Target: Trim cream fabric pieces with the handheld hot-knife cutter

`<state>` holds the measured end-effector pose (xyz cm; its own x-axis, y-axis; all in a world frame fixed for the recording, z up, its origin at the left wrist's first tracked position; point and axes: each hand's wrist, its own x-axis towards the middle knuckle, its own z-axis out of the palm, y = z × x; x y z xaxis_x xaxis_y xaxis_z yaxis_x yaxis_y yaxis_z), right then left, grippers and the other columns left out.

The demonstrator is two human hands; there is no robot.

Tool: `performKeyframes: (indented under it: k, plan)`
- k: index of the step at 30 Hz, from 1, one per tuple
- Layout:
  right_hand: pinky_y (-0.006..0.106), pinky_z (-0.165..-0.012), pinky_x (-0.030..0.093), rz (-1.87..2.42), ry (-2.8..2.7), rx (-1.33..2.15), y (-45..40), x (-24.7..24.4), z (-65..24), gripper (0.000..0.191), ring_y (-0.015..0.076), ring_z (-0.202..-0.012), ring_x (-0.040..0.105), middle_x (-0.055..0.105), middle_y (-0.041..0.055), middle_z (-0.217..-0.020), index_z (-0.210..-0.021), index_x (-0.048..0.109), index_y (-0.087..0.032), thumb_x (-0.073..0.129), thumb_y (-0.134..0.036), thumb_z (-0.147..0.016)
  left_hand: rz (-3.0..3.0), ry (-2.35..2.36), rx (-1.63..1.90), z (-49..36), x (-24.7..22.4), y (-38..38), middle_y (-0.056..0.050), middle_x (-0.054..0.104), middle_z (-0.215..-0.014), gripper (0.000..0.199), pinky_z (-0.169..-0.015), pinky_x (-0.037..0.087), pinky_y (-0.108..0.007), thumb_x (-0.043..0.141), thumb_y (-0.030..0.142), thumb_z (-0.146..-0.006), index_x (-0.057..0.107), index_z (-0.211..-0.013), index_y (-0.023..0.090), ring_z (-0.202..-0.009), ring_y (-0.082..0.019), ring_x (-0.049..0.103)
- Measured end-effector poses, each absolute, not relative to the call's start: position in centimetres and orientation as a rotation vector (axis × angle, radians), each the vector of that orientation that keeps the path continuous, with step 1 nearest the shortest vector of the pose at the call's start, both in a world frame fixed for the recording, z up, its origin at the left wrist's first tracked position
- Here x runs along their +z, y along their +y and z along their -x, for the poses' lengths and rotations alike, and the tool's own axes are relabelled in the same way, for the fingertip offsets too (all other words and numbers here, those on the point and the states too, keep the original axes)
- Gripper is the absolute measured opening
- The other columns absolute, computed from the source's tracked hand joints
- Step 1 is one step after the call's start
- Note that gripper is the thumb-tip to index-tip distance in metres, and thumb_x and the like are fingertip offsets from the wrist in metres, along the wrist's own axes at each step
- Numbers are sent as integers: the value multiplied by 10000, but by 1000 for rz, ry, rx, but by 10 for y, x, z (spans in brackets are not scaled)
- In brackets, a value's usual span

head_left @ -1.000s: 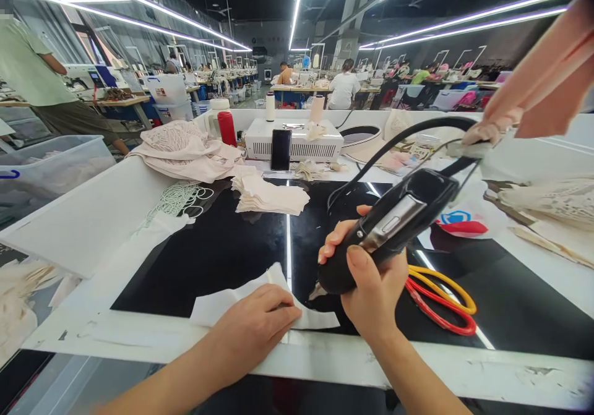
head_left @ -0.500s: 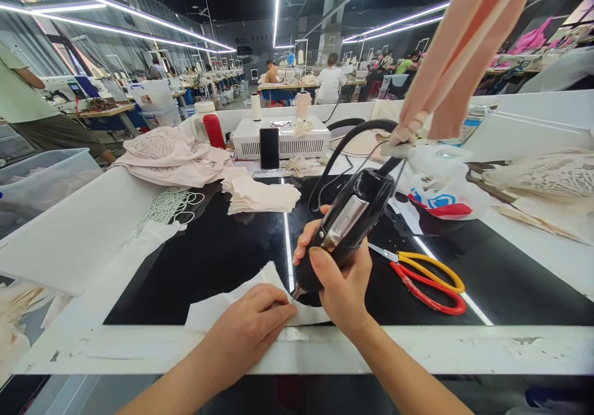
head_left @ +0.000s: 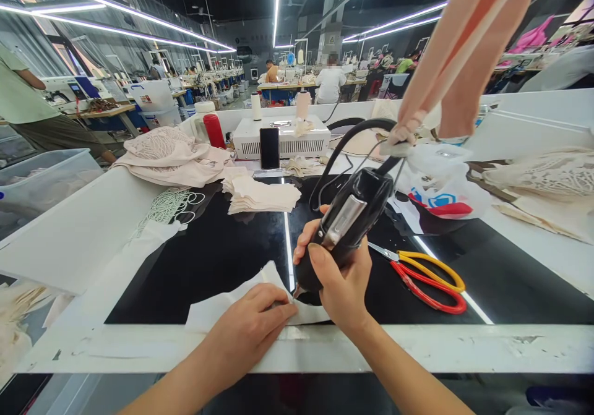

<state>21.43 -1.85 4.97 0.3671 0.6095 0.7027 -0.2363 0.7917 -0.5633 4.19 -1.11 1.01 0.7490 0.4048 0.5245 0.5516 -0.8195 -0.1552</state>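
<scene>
My right hand (head_left: 341,279) is wrapped round a black corded hand tool (head_left: 348,217) with a silver lever on its side. The tool hangs tilted, its narrow metal tip (head_left: 297,292) pointing down at a white fabric piece (head_left: 218,303) at the table's front edge. My left hand (head_left: 253,319) presses that fabric, fingers bent together, thumb and forefinger pinching right beside the tip. My left fingers cover part of the fabric, and whether the tip touches it I cannot tell. Scissors (head_left: 427,279) with yellow and red handles lie right of my right hand.
Peach cloth strips (head_left: 464,56) and a cable (head_left: 331,155) run up from the tool. Behind are stacked cream fabric pieces (head_left: 262,194), a phone (head_left: 270,149) and a white vented box (head_left: 241,133). Green cord (head_left: 167,208) lies left, a plastic bag (head_left: 445,183) right.
Almost nothing differs. Both hands and the tool keep their places on the fabric; the hanging peach strips have swayed slightly to the right.
</scene>
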Motion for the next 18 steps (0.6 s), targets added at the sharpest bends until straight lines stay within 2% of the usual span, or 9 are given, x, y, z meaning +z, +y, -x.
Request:
performKeyframes:
  k: [5, 9, 12, 15, 18]
  plan:
    - [264, -604, 539, 416, -1077, 580, -16, 49, -218, 243, 106, -698, 597, 642, -12, -911, -1077, 550, -213, 732, -294, -939, 2697, -752, -674, -41, 18, -11, 168, 681, -1066, 321, -918, 486, 66, 675, 283, -827, 655, -1106, 439, -984, 163, 576]
    - [294, -644, 544, 460, -1122, 544, -17, 55, -233, 298, 115, -717, 599, 634, -14, -933, -1068, 530, -222, 764, -325, -916, 2772, -927, -630, -37, 38, -4, 221, 690, -1095, 282, -949, 432, 133, 556, 294, -884, 657, -1094, 454, -1009, 218, 579]
    - [311, -729, 548, 548, -1198, 442, -20, 64, -249, 308, 121, -765, 605, 633, -5, -974, -1094, 523, -225, 752, -345, -927, 2802, -1108, -551, -36, 50, 7, 226, 693, -1113, 292, -950, 441, 116, 447, 349, -917, 671, -1075, 451, -1025, 211, 585]
    - [300, -856, 551, 652, -1227, 342, -23, 66, -264, 370, 140, -951, 637, 646, 39, -1136, -1191, 536, -224, 753, -353, -921, 2885, -1129, -437, -40, 52, 16, 181, 695, -1134, 335, -959, 480, 36, 382, 403, -923, 689, -1058, 411, -1049, 160, 590]
    - [273, -1007, 514, 691, -1114, 135, -27, 57, -274, 532, 138, -1206, 592, 587, 55, -1315, -1378, 542, -263, 773, -259, -899, 3009, -1074, -306, -48, 47, 18, 150, 677, -1179, 353, -993, 480, -36, 374, 465, -911, 683, -1065, 391, -1109, 114, 568]
